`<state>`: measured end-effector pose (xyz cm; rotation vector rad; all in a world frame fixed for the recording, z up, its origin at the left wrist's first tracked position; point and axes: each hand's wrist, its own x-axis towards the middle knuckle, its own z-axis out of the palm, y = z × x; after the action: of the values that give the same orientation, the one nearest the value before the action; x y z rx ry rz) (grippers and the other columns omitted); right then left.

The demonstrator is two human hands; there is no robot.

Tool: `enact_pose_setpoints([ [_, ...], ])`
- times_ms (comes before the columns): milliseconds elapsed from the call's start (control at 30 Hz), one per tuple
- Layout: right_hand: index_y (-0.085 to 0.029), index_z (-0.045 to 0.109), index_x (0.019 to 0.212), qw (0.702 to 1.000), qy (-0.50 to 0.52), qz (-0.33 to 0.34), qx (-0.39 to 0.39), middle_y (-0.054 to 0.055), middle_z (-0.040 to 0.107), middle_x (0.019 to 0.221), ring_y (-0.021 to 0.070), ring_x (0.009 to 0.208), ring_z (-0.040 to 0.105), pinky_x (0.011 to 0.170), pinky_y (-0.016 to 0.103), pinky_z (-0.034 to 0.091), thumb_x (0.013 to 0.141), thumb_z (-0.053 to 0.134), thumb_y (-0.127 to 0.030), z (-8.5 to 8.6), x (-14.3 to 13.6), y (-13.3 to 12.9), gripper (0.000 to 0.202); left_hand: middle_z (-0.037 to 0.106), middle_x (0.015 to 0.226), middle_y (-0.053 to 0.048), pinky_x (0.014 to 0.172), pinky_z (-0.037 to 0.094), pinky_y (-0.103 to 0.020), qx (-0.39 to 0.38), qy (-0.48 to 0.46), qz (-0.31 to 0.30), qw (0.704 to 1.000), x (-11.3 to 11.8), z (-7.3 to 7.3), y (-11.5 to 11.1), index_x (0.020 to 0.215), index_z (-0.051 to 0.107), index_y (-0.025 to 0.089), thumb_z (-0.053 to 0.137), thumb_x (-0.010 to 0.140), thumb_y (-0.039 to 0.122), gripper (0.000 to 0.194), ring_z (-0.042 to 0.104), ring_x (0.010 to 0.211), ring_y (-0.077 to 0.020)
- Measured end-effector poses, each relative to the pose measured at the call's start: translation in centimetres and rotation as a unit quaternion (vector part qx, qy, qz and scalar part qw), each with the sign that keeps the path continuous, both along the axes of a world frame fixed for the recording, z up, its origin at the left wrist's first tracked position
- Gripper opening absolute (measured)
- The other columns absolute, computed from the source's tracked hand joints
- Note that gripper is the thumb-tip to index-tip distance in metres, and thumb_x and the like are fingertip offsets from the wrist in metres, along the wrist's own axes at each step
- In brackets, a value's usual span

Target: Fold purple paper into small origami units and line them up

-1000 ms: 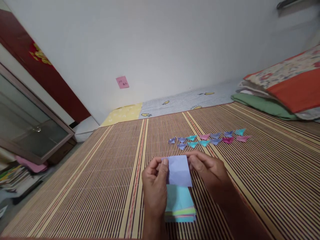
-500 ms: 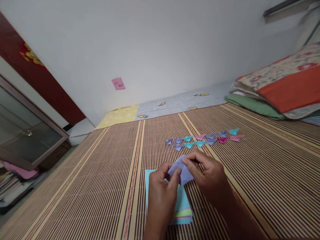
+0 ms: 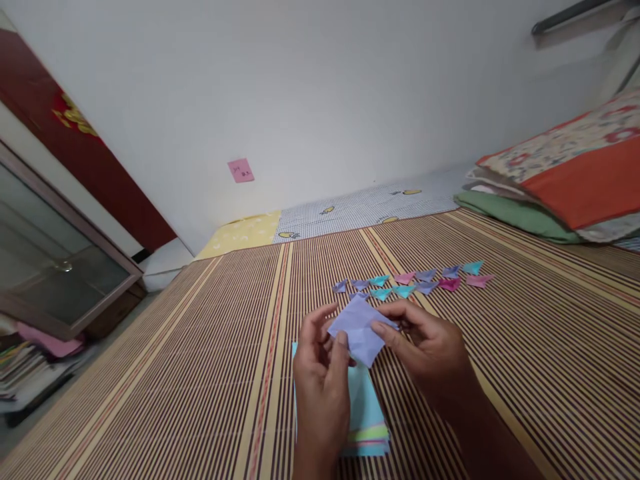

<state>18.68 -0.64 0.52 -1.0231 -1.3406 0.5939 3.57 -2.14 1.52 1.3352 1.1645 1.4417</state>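
Note:
A creased purple paper [image 3: 361, 328] is held up between both hands, one corner pointing away and one toward me. My left hand [image 3: 324, 373] grips its left side, thumb on top. On the right edge, my right hand [image 3: 425, 343] pinches it between thumb and fingers. Beneath my left hand lies a stack of colored paper [image 3: 367, 407], light blue on top, with green and pink edges showing. Beyond the hands, two rows of small folded paper pieces [image 3: 403, 291] in purple, turquoise and pink rest on the striped mat [image 3: 225, 347].
Folded bedding [image 3: 585, 180] in orange, floral and green is piled at the right. A patterned cloth [image 3: 345, 208] runs along the wall. A pink note [image 3: 241, 170] is on the wall. At the left is a glass-paned cabinet [image 3: 60, 247].
The purple paper has been turned and opened out flatter, with more of its face showing. Both hands now hold it by opposite sides. The view has shifted slightly.

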Motion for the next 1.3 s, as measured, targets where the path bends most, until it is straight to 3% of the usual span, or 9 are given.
enact_pose_setpoints([
  [167,-0.022,0.074,0.09,1.0,0.01,-0.02,0.0,0.0,0.074,0.08,0.0175,0.072,0.069,0.065,0.026,0.055,0.087,0.073,-0.028,-0.1,-0.2,0.0,0.006,0.062,0.089,0.0,0.069,0.049,-0.023,0.028,0.067,0.035,0.997,-0.1,-0.6,-0.3,0.121,0.066,0.028,0.063,0.097,0.03,0.024,0.057,0.077,-0.0143],
  [267,-0.022,0.074,0.089,1.0,0.002,-0.017,0.002,0.0,0.073,0.079,0.0168,0.071,0.069,0.065,0.025,0.055,0.087,0.073,-0.028,-0.3,-0.1,0.0,0.006,0.069,0.103,-0.004,0.075,0.053,-0.026,0.037,0.053,0.041,0.997,0.0,-0.9,-0.2,0.132,0.062,0.03,0.062,0.098,0.029,0.035,0.063,0.085,-0.0165],
  [367,-0.023,0.074,0.091,1.0,-0.006,-0.005,0.001,-0.001,0.073,0.079,0.0155,0.071,0.069,0.064,0.023,0.056,0.088,0.073,-0.028,-0.5,-0.1,0.0,0.006,0.071,0.118,-0.007,0.084,0.055,-0.031,0.056,0.082,0.055,0.994,-0.1,-1.1,-0.2,0.13,0.066,0.029,0.062,0.098,0.028,0.033,0.067,0.097,-0.0199],
  [700,-0.021,0.073,0.097,0.999,0.013,0.031,-0.017,0.001,0.074,0.083,0.0167,0.07,0.071,0.061,0.025,0.058,0.091,0.071,-0.032,-1.3,-0.5,0.2,0.012,0.076,0.122,-0.001,0.098,0.055,-0.034,0.158,0.145,0.066,0.975,-0.2,-0.9,0.0,0.125,0.071,0.035,0.058,0.098,0.016,0.036,0.071,0.111,-0.019],
  [933,-0.024,0.072,0.114,0.986,-0.116,-0.072,0.095,0.004,0.077,0.102,0.0206,0.093,0.073,0.086,0.035,0.06,0.093,0.067,-0.021,-0.2,0.0,0.1,0.022,0.077,0.119,-0.004,0.092,0.057,-0.035,0.106,0.157,0.072,0.979,0.0,-0.7,-0.1,0.126,0.071,0.03,0.061,0.096,0.02,0.033,0.072,0.102,-0.0199],
  [1300,-0.025,0.072,0.101,0.974,-0.131,-0.076,0.167,0.002,0.073,0.098,0.0205,0.098,0.07,0.088,0.035,0.056,0.093,0.066,-0.012,0.4,-0.1,-0.1,0.017,0.077,0.116,-0.005,0.089,0.056,-0.035,0.085,0.128,0.044,0.987,0.2,-0.8,-0.1,0.122,0.072,0.029,0.062,0.095,0.019,0.03,0.071,0.1,-0.0198],
])
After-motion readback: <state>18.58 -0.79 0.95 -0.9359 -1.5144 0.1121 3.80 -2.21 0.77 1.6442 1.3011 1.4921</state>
